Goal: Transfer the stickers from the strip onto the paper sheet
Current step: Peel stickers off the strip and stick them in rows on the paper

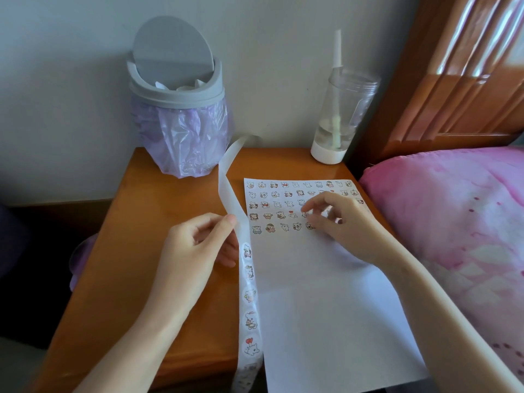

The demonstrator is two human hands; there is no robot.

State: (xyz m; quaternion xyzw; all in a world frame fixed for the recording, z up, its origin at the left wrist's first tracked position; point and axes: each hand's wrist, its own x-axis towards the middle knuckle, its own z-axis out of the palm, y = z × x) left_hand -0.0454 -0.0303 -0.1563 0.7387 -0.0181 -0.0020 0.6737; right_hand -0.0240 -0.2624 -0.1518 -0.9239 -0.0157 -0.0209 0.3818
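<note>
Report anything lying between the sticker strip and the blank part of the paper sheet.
Nothing visible does. The long translucent sticker strip, pinched by the left hand, runs right along the bare lower part of the white paper sheet.

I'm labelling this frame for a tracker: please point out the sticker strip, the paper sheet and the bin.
sticker strip (249, 296): head view, on a sticker partway down the strip.
paper sheet (326, 307): head view, on the bare white middle.
bin (175, 98): head view, on the front of its grey rim.
</note>
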